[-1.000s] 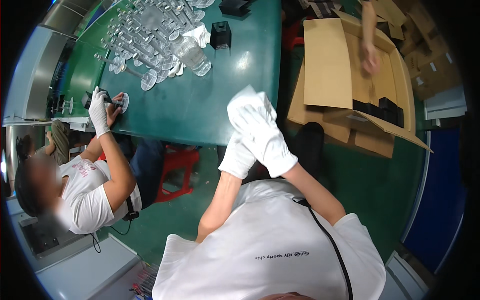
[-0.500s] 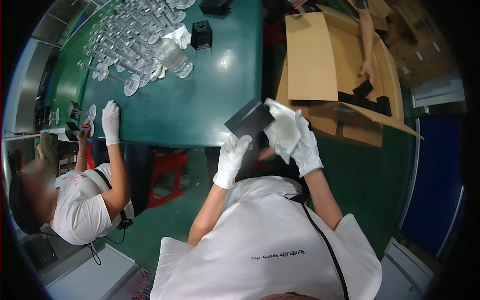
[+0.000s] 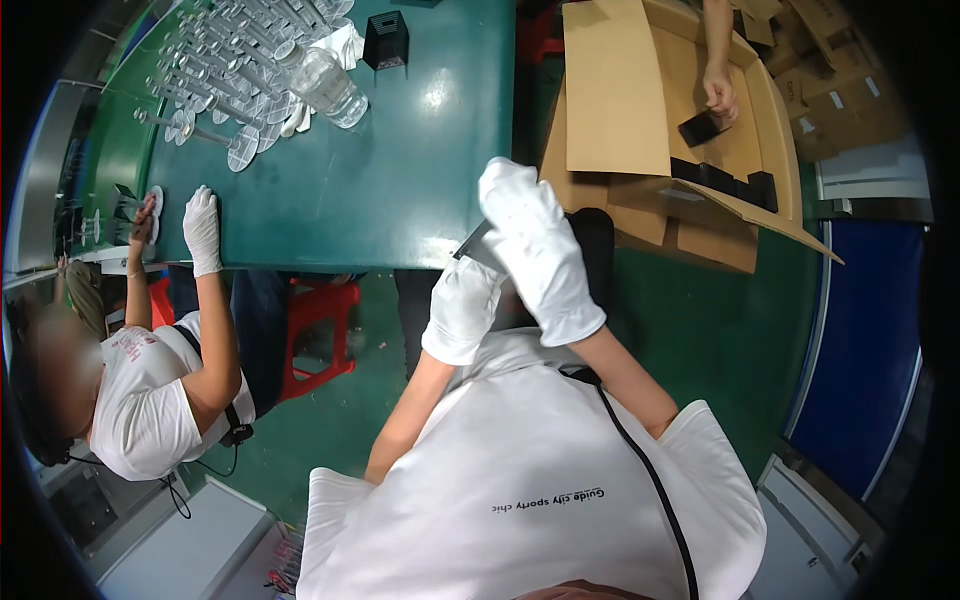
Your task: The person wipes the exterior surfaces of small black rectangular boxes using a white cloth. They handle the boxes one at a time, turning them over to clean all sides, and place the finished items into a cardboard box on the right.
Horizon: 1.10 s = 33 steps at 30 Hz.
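Observation:
At the near edge of the table, my gloved left hand [image 3: 463, 310] grips a black box [image 3: 478, 246], most of which is hidden behind my other hand. My gloved right hand [image 3: 555, 285] lies across the box with a white cloth [image 3: 512, 195] pressed against it. Cloth and glove are hard to tell apart here, and the right fingertips are covered.
On the green table [image 3: 420, 170] stand a clear jar [image 3: 330, 88], a black box [image 3: 386, 42] and several clear stemmed discs [image 3: 240, 60]. A co-worker's hand [image 3: 719, 92] holds a black box [image 3: 700, 127] over an open carton [image 3: 615, 90]. Another person's gloved hand [image 3: 203, 230] rests at left.
My right hand has swung left and up with the cloth, from beside the black box to over it, covering most of it. The box is tilted differently. In the carton, the co-worker's box has shifted left.

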Motion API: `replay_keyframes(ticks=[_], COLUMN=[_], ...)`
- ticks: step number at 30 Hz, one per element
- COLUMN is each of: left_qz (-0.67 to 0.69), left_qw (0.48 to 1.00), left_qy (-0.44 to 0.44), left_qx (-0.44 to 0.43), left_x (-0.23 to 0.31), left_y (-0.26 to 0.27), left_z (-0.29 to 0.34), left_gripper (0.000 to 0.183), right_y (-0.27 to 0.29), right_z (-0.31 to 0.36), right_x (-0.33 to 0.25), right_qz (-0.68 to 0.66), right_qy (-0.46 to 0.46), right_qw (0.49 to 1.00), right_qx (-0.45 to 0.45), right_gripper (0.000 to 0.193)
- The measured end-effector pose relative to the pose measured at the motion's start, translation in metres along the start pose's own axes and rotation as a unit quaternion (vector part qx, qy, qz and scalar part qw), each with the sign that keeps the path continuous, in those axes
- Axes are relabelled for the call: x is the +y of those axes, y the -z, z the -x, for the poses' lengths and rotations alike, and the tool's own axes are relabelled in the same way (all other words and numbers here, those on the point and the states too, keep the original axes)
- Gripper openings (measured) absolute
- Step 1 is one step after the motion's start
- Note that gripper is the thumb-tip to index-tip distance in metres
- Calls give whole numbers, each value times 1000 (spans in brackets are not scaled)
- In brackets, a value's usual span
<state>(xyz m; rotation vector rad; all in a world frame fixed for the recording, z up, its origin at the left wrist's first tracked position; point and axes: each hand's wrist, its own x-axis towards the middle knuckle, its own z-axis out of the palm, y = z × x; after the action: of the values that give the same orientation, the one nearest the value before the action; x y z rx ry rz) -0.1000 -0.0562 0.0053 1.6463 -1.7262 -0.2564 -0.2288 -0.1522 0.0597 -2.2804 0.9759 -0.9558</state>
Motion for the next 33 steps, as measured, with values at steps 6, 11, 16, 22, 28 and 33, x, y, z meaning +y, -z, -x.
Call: replay_keyframes(ticks=[6,11,16,22,28,33], left_qz=[-110,-141,425,421,402,206], left_qw=[993,985,832,837,874,943], left_qy=[-8,93,345,348,257,255], left_qx=[-44,-36,83,-26,86,59], left_x=[-11,-20,-10,-3,-35,-45], left_y=[-3,-9,0,8,-36,-25], left_z=[5,18,1,-11,25,27], left_gripper=[19,18,24,43,42,31], right_y=[-26,-22,37,-23,-53,-49], right_z=[45,60,10,-21,-19,12], right_x=[-31,5,10,41,-3,-42], right_qz=[-325,-223,-197,120,160,-155], right_qy=[-28,118,-227,52,120,79], right_qw=[924,948,953,986,979,973], right_qx=[-198,-193,-30,-105,-48,-150], right_gripper=[31,28,33,37,41,38])
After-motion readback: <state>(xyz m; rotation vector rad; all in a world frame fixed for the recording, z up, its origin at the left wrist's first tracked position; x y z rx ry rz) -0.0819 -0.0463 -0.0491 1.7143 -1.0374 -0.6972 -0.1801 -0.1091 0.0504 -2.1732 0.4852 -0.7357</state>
